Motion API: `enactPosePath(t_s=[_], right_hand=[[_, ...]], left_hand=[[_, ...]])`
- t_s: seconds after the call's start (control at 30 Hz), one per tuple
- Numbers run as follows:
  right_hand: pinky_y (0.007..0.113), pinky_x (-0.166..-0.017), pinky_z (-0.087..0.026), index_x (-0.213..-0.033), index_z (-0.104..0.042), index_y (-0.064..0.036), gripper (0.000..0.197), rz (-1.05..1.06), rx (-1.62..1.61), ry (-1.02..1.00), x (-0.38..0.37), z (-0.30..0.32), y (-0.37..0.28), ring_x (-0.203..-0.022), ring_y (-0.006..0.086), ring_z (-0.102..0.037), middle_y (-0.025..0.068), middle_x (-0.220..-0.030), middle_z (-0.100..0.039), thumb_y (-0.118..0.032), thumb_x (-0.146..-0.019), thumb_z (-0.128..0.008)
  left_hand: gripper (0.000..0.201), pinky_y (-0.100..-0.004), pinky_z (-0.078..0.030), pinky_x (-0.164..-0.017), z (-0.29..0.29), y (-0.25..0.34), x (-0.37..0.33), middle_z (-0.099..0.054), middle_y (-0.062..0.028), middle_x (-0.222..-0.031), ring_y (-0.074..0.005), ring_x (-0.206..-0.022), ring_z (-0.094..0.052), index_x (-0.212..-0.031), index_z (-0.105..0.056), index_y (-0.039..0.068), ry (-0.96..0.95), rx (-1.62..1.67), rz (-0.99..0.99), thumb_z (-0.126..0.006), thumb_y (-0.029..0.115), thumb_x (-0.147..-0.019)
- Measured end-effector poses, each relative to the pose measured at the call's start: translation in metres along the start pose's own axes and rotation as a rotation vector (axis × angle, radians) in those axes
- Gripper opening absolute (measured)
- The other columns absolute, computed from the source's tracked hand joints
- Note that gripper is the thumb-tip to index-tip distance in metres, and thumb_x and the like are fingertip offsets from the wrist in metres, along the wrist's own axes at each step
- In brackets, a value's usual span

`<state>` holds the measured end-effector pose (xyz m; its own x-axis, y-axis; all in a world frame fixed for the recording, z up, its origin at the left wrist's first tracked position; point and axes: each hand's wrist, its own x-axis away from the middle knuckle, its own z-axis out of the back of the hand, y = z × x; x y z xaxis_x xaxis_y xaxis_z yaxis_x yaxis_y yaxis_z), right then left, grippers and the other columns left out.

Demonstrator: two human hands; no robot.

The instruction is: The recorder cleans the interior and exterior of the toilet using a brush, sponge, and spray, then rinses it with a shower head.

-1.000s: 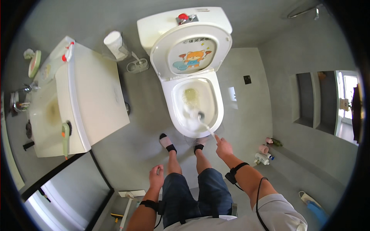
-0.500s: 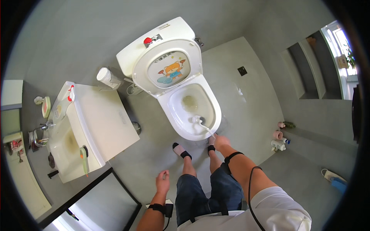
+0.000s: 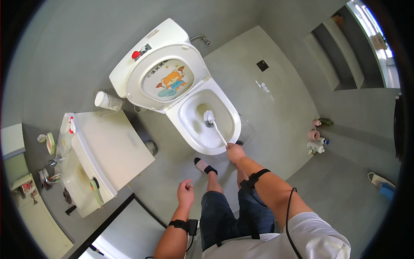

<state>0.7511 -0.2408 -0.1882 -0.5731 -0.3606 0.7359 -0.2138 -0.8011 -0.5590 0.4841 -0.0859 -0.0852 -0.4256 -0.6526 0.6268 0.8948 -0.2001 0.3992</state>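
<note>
My right hand is closed round the handle end of a white toilet brush, just over the front rim of the toilet bowl. The brush's white head rests inside the bowl, close to the pooled water. Behind the bowl, the lid and seat stand raised, with a cartoon animal sticker on the lid's inner side. My left hand hangs beside my left leg, its fingers curled in with nothing seen in them.
Left of the toilet stands a white cabinet with a sink; a green-handled brush lies on its edge. A white bin is by the wall. Several bottles stand right, and a floor drain lies beyond.
My right hand has moved slightly left and up, pushing the brush head from the bowl's front toward its middle. My left hand's fingers have curled in more. The view has shifted and turned somewhat.
</note>
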Motion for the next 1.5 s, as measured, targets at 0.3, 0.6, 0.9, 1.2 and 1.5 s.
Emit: enactPosePath(t_s=[0.3, 0.6, 0.9, 1.2, 1.5], right_hand=[[0.044, -0.054, -0.053, -0.108, -0.068, 0.0016, 0.035, -0.150, -0.174, -0.214, 0.016, 0.046, 0.007, -0.051, 0.0295, -0.064, 0.0182, -0.070, -0.067, -0.028, -0.104, -0.048], [0.050, -0.080, -0.052, -0.110, -0.069, -0.0006, 0.032, 0.018, -0.063, -0.118, 0.013, 0.031, 0.057, -0.087, 0.0449, -0.068, 0.0266, -0.092, -0.071, -0.026, -0.099, -0.053], [0.052, -0.090, -0.050, -0.112, -0.069, -0.0016, 0.033, 0.028, -0.050, -0.189, 0.014, 0.071, 0.050, -0.100, 0.0475, -0.065, 0.0285, -0.102, -0.070, -0.028, -0.098, -0.053], [0.049, -0.091, -0.051, -0.117, -0.070, -0.0031, 0.034, 0.074, 0.122, -0.153, 0.020, 0.075, 0.015, -0.102, 0.0462, -0.066, 0.0280, -0.104, -0.070, -0.028, -0.098, -0.056], [0.048, -0.091, -0.052, -0.113, -0.071, -0.0022, 0.036, -0.061, 0.114, -0.204, 0.028, 0.073, 0.032, -0.103, 0.0474, -0.065, 0.0287, -0.106, -0.070, -0.031, -0.097, -0.056]], left_hand=[[0.030, -0.0313, -0.048, -0.097, -0.026, 0.035, -0.030, -0.069, -0.0092, -0.119, -0.0169, -0.103, -0.063, -0.126, -0.070, 0.010, -0.095, 0.271, -0.138, -0.062, 0.015, -0.098], [0.033, -0.0351, -0.042, -0.109, -0.052, 0.096, -0.026, -0.067, -0.0149, -0.131, -0.0271, -0.128, -0.059, -0.130, -0.068, 0.013, -0.273, 0.064, -0.042, -0.063, 0.023, -0.100], [0.076, -0.0540, -0.019, -0.125, 0.062, 0.232, -0.136, -0.017, -0.0211, -0.168, -0.0454, -0.154, -0.016, -0.159, -0.028, 0.006, 0.480, -0.239, -0.622, -0.066, 0.015, -0.094], [0.088, -0.0539, -0.014, -0.126, 0.192, 0.317, -0.229, -0.021, -0.0228, -0.166, -0.0454, -0.154, -0.017, -0.159, -0.021, 0.000, 0.816, -0.323, -0.643, -0.070, 0.032, -0.093], [0.080, -0.0565, -0.016, -0.125, 0.115, 0.269, -0.103, -0.022, -0.0232, -0.166, -0.0473, -0.153, -0.018, -0.156, -0.026, -0.003, 0.594, -0.245, -0.710, -0.067, 0.022, -0.093]])
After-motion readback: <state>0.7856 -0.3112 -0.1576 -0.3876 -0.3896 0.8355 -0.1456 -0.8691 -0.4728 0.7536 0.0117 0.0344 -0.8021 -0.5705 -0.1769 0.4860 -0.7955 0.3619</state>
